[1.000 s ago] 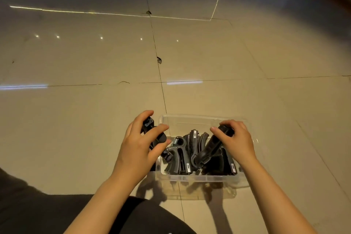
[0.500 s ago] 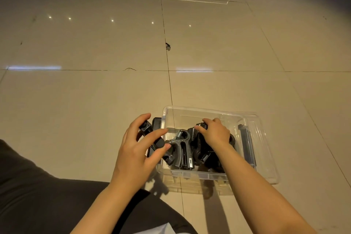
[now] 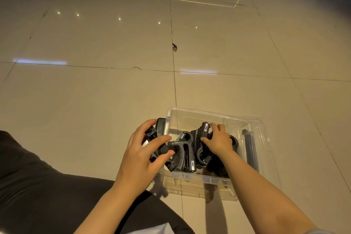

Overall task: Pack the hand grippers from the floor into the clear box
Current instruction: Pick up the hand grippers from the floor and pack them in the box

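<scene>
In clear box [image 3: 214, 118], grippers [image 3: 185, 155], right hand [image 3: 218, 141]

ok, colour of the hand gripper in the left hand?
Black, as the head view shows: the hand gripper held by the left hand.
</scene>
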A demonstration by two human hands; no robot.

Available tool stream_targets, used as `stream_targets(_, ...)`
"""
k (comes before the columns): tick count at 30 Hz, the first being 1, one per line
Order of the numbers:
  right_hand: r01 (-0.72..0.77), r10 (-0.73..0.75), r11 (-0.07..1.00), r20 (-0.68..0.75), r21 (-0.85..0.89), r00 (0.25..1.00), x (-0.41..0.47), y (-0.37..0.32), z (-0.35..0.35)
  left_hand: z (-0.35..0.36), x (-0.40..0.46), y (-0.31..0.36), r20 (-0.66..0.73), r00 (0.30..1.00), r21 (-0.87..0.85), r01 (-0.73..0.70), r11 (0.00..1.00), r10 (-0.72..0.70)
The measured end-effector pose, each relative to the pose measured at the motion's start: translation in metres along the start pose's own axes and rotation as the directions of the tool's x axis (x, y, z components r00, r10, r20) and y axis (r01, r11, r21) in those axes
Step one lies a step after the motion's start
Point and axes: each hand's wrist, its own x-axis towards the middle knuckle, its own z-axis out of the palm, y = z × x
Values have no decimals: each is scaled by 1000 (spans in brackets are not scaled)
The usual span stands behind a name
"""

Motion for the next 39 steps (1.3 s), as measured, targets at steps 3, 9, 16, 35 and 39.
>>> stream_targets(3,37,-35,998,37,-49,999,-13,15,10,2,0,-2,-2,1000,0,0,1000,0)
stream_targets(9,94,-92,995,70,-28,993,-17,31,18,6,3,-1,13,1000,-19,-16,1000,16)
stream_targets(16,159,-137,976,155,-145,978,-20,37,15,10,18,8,-119,993,-35,10,999,-14)
stream_targets(35,179,25,204,-188,962,982,-153,-66,-39,48,-9,44,-222,855,-450,337,827,-469)
stream_targets(39,270,55,149,-281,951,958,-156,-76,-38,52,-8,53,-224,863,-489,303,818,-453)
